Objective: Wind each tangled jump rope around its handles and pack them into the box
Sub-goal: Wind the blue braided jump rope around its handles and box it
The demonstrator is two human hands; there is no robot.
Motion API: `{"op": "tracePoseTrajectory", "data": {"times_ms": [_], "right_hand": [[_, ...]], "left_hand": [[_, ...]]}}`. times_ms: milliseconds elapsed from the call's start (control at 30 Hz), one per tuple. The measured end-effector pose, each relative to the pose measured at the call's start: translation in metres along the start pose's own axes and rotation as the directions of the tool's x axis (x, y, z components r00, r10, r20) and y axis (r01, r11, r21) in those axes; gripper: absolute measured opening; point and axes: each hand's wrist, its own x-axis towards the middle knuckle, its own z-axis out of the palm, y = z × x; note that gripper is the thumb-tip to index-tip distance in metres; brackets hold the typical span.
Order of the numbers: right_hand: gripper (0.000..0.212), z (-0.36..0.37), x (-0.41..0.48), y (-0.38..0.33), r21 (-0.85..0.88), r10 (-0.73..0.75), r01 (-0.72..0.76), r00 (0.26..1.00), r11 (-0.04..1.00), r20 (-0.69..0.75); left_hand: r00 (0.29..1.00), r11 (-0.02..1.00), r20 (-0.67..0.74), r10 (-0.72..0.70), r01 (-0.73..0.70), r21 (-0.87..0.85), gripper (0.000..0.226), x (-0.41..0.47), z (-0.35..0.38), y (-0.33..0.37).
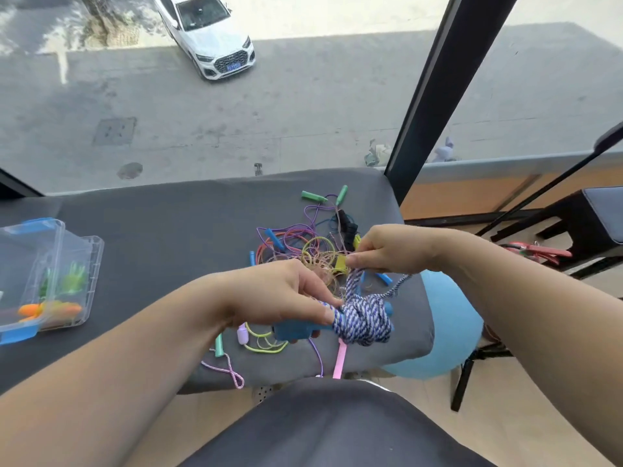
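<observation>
Grey desk (161,237), centre frame: left hand (279,294) clamps blue handles (296,330) under the blue-white rope (365,320); right hand (387,251) pinches its tail, probably taut. Keep turns snug. Box (77,264) far left.

The blue plastic handles (296,332) of the blue-and-white braided rope (365,320) are mostly hidden: the left hand (279,298) covers one end and the wound coil wraps the rest. How many handles sit in that bundle cannot be told. The rope's free end disappears inside the closed fingers (362,259) of the right hand (394,247). The clear plastic box with blue latches (72,257) is cut off by the left edge, and its orange and green contents (57,298) blur through the walls. In the tangled pile of thin coloured cords (303,251), single ropes cannot be traced.
</observation>
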Motion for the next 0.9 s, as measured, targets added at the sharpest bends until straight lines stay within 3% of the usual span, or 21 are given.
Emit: {"op": "tracePoseTrajectory", "data": {"times_ms": [100,200,300,433,533,633,700,767,900], "right_hand": [[0.053,0.0,0.01,-0.021,0.001,-0.013,0.013,0.996,1.0,-0.094],[0.051,0.011,0.012,-0.041,0.003,-0.015,0.016,0.976,1.0,-0.216],[0.048,0.021,0.003,-0.044,0.062,-0.022,0.046,0.936,0.997,-0.352],[0.043,0.04,-0.01,-0.046,0.02,-0.072,0.089,0.902,0.996,-0.425],[0.04,0.048,-0.015,-0.034,0.057,-0.098,0.148,0.852,0.987,-0.514],[0.032,0.05,-0.025,-0.023,0.145,-0.127,0.244,0.827,0.959,-0.547],[0.031,0.052,-0.03,-0.019,0.176,-0.154,0.29,0.827,0.941,-0.54],[0.029,0.055,-0.031,-0.011,0.196,-0.172,0.314,0.835,0.929,-0.523],[0.024,0.056,-0.028,0.007,0.246,-0.138,0.266,0.888,0.932,-0.438]], "left_hand": [[0.994,0.966,-0.103,-0.028,0.053,0.253,0.029,0.01,0.001,0.003],[0.96,0.939,-0.279,-0.02,0.114,0.325,0.015,0.016,-0.002,-0.001],[0.878,0.955,-0.477,-0.028,0.164,0.246,0.031,0.02,-0.007,-0.014],[0.797,0.992,-0.598,-0.089,0.124,0.018,0.042,0.027,-0.012,-0.024],[0.804,0.95,-0.567,-0.18,-0.007,-0.312,0.044,0.029,-0.013,-0.023],[0.858,0.776,-0.466,-0.213,-0.141,-0.615,0.03,0.028,-0.012,-0.021],[0.884,0.679,-0.432,-0.181,-0.205,-0.705,0.023,0.024,-0.009,-0.014],[0.915,0.605,-0.383,-0.123,-0.237,-0.76,0.036,0.019,-0.007,-0.005],[0.956,0.542,-0.289,-0.039,-0.223,-0.81,0.039,0.012,-0.007,0.006]]}}
